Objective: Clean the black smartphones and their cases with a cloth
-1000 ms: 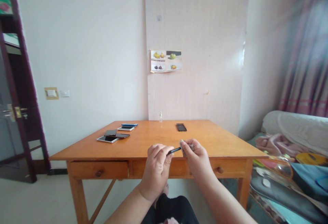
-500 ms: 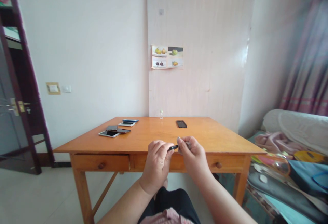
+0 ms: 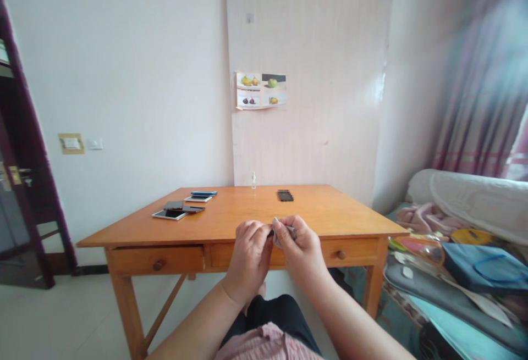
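1. The left hand [image 3: 249, 258] has its fingers curled in, thumb and index seemingly pinching a slim dark item [image 3: 271, 233]; only a sliver of it shows between the 2 hands.
2. The right hand [image 3: 300, 247] pinches a pale grey cloth [image 3: 276, 242] under its thumb, just beside the left fingers. Probably the left grip steadies the item while the cloth bears on it.
3. Both hands are raised near the front edge of the worktop [image 3: 239, 211], perhaps to keep something so small in easy view.
4. At the worktop's left, flat devices [image 3: 169, 215] lie in 2 overlapping groups, the flat pose apparently keeping them stable.
5. A clear bottle [image 3: 253, 181] stands upright near the back edge; a black flat object [image 3: 285, 195] lies to its right.
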`<state>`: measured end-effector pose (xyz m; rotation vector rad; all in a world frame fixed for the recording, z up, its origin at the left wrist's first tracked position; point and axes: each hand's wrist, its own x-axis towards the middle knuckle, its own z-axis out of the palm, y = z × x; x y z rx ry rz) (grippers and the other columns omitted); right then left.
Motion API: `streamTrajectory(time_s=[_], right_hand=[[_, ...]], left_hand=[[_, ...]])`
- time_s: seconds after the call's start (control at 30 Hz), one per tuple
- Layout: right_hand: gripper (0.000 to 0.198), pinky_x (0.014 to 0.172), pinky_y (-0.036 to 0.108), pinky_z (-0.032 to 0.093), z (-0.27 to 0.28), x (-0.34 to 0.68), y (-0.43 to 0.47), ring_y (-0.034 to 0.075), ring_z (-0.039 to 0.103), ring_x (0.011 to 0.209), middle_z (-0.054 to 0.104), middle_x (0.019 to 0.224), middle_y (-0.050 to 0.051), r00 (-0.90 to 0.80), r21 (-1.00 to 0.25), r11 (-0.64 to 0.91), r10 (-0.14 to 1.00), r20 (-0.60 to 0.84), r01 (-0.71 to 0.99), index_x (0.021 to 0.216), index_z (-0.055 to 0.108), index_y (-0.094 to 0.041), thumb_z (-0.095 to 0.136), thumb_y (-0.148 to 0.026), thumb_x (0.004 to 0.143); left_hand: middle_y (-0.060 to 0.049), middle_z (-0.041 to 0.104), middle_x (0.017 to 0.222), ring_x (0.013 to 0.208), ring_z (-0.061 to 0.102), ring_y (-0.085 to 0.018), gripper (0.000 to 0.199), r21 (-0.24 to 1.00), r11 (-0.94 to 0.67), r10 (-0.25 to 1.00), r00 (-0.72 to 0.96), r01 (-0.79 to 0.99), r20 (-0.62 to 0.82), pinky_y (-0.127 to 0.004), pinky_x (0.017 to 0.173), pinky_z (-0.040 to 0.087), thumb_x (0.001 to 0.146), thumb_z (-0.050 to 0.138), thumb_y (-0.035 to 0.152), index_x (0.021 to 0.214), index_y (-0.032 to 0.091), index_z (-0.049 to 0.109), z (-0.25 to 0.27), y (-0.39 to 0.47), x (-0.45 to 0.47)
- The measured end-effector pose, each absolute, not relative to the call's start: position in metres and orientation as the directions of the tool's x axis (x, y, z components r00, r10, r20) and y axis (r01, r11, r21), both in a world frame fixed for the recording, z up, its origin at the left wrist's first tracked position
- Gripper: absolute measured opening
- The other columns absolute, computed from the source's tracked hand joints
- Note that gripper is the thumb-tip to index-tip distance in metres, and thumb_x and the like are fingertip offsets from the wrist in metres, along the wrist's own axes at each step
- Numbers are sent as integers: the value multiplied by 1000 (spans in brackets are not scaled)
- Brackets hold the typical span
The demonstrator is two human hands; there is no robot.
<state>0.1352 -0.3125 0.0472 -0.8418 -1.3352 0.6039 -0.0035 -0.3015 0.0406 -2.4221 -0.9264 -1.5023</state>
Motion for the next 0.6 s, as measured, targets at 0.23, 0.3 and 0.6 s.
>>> streamTrajectory(time_s=[0.23,0.3,0.6], right_hand=[[33,53,23,37,52,141,-310,11,45,55,51,58,-4,250,-810,585,778,577,49,78,55,-19,60,-50,84],[31,53,23,39,55,135,-318,11,47,56,53,60,-3,218,-790,610,764,607,65,79,56,-19,60,-49,85],[35,52,23,37,54,132,-305,11,44,53,51,57,-3,239,-803,592,771,590,74,77,56,-19,60,-52,84]], left_hand=[[-7,62,96,95,53,-23,19,121,-806,341,287,579,895,-39,88,40,95,48,25,109,21,58,48,-308,-6],[-7,61,93,92,53,-23,17,112,-806,350,315,581,882,-39,85,40,96,45,25,106,20,58,50,-311,-7],[-8,62,98,95,54,-23,18,111,-793,296,220,599,930,-38,88,41,93,50,22,110,21,57,51,-316,-20]])
